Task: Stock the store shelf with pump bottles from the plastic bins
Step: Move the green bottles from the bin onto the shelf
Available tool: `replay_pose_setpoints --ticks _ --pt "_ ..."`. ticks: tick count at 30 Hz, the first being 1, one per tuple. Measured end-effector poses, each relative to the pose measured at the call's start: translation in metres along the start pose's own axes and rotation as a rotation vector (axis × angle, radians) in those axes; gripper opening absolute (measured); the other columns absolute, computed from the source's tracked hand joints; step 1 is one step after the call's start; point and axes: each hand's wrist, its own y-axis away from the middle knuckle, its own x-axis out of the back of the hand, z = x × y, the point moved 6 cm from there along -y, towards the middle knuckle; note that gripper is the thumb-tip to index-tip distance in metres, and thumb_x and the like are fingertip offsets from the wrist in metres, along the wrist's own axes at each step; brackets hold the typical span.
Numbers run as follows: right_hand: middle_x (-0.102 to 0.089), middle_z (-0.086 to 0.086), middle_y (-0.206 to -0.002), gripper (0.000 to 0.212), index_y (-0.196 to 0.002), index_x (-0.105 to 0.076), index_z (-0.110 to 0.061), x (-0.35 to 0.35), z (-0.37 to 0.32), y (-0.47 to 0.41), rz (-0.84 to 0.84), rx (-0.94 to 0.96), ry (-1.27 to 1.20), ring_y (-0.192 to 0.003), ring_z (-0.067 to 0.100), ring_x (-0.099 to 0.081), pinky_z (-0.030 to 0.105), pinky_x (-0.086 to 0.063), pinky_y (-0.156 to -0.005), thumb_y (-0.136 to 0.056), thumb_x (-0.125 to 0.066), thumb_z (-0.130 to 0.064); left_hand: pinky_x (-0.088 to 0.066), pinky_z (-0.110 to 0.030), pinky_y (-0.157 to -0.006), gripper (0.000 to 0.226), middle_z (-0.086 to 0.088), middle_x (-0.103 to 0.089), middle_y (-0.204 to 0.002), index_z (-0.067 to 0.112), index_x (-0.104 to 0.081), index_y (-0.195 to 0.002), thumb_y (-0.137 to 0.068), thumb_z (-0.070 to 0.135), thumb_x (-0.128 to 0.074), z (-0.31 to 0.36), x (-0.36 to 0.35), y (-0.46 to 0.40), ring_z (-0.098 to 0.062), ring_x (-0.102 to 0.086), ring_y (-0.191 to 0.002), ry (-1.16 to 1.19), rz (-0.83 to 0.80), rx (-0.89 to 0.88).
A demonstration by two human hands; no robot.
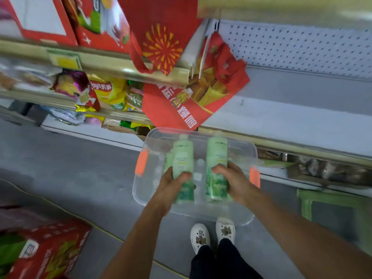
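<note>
Green bottles, two: left hand (171, 183) grip clamps one bottle (183, 158), right hand (231, 178) other bottle (217, 156); one clear bin (145, 190).

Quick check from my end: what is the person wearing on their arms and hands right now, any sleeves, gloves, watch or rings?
Nothing shows on either arm: both forearms are bare up to the frame edge, with no sleeve in view. The left hand and right hand have no gloves, and no watch or wristband is visible. The picture is too blurred to rule out rings.

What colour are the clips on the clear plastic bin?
Orange; the clips sit on the two ends of the bin, seen in the head view.
</note>
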Motion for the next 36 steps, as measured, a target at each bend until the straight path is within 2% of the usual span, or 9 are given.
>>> replay_pose_setpoints --ticks 2,5,7,10,13,20,24,29,36 --pt "-0.067 0.012 -0.088 0.049 -0.117 -0.059 -0.009 0.007 -0.025 0.035 -0.024 0.09 -0.031 -0.081 0.029 -0.065 0.04 -0.053 -0.071 -0.069 -0.069 -0.012 -0.058 -0.045 -0.073 0.028 -0.013 -0.073 -0.094 0.015 -0.062 -0.114 -0.088 0.023 -0.068 0.022 -0.013 0.027 -0.031 -0.073 -0.081 0.028 -0.001 -0.056" --pt "-0.071 0.014 -0.093 0.055 -0.114 -0.062 -0.011 0.018 -0.056 0.089 -0.012 0.206 -0.045 -0.086 0.033 -0.068 0.048 -0.056 -0.076 -0.062 -0.076 -0.022 -0.058 -0.048 -0.081 0.038 -0.005 -0.075 -0.092 0.023 -0.064 -0.107 -0.077 0.04 -0.079 0.062 -0.036 0.067 -0.029 -0.073 -0.087 0.006 -0.026 -0.166" --pt "-0.073 0.013 -0.094 0.055 -0.111 -0.064 -0.014 0.021 -0.076 0.113 0.016 0.28 -0.031 -0.088 0.034 -0.07 0.052 -0.056 -0.08 -0.061 -0.081 -0.028 -0.058 -0.038 -0.074 0.028 0.005 -0.073 -0.087 0.028 -0.062 -0.1 -0.078 0.035 -0.078 0.087 -0.049 0.083 -0.019 -0.072 -0.085 -0.016 -0.025 -0.249" --pt "-0.073 0.009 -0.09 0.051 -0.11 -0.063 -0.018 0.033 -0.113 0.158 0.082 0.418 0.025 -0.081 0.026 -0.071 0.043 -0.059 -0.07 -0.065 -0.084 -0.028 -0.051 -0.022 -0.064 0.025 0.011 -0.068 -0.089 0.03 -0.059 -0.102 -0.083 0.025 -0.075 0.132 -0.069 0.115 -0.008 -0.067 -0.082 -0.092 -0.03 -0.399" --pt "-0.072 0.006 -0.095 0.039 -0.111 -0.061 -0.02 0.048 -0.15 0.198 0.113 0.558 0.087 -0.083 0.019 -0.07 0.038 -0.058 -0.072 -0.076 -0.08 -0.021 -0.055 -0.022 -0.068 0.039 0.004 -0.07 -0.101 0.029 -0.057 -0.114 -0.081 0.026 -0.077 0.174 -0.091 0.142 -0.013 -0.069 -0.09 -0.129 -0.072 -0.553" --pt "-0.074 -0.009 -0.088 0.036 -0.1 -0.066 -0.028 0.096 -0.231 0.277 0.138 0.817 0.183 -0.08 0.004 -0.07 0.015 -0.053 -0.061 -0.071 -0.082 -0.013 -0.055 -0.019 -0.069 0.054 0.005 -0.071 -0.104 0.025 -0.052 -0.125 -0.079 0.025 -0.079 0.243 -0.143 0.189 -0.006 -0.07 -0.091 -0.133 -0.106 -0.793" --pt "-0.073 -0.008 -0.097 0.042 -0.103 -0.066 -0.03 0.135 -0.276 0.305 0.216 0.932 0.237 -0.093 0.007 -0.068 0.025 -0.054 -0.077 -0.068 -0.085 -0.017 -0.054 -0.016 -0.062 0.049 0.007 -0.068 -0.097 0.026 -0.052 -0.121 -0.079 0.023 -0.078 0.276 -0.18 0.209 -0.002 -0.068 -0.083 -0.07 -0.098 -0.903" --pt "-0.073 -0.009 -0.097 0.043 -0.105 -0.067 -0.024 0.185 -0.336 0.319 0.308 1.045 0.204 -0.087 0.002 -0.069 0.025 -0.055 -0.077 -0.068 -0.084 -0.014 -0.06 -0.036 -0.076 0.05 -0.002 -0.068 -0.101 0.024 -0.049 -0.122 -0.081 0.019 -0.077 0.311 -0.221 0.22 -0.017 -0.068 -0.09 0.023 -0.128 -0.978" --pt "-0.067 -0.002 -0.108 0.058 -0.119 -0.058 -0.015 0.228 -0.409 0.281 0.39 1.032 0.173 -0.096 0.013 -0.064 0.026 -0.051 -0.083 -0.068 -0.085 -0.009 -0.058 -0.02 -0.068 0.043 0.004 -0.067 -0.097 0.03 -0.049 -0.111 -0.081 0.018 -0.077 0.337 -0.26 0.217 -0.002 -0.067 -0.08 0.043 -0.064 -1.056"
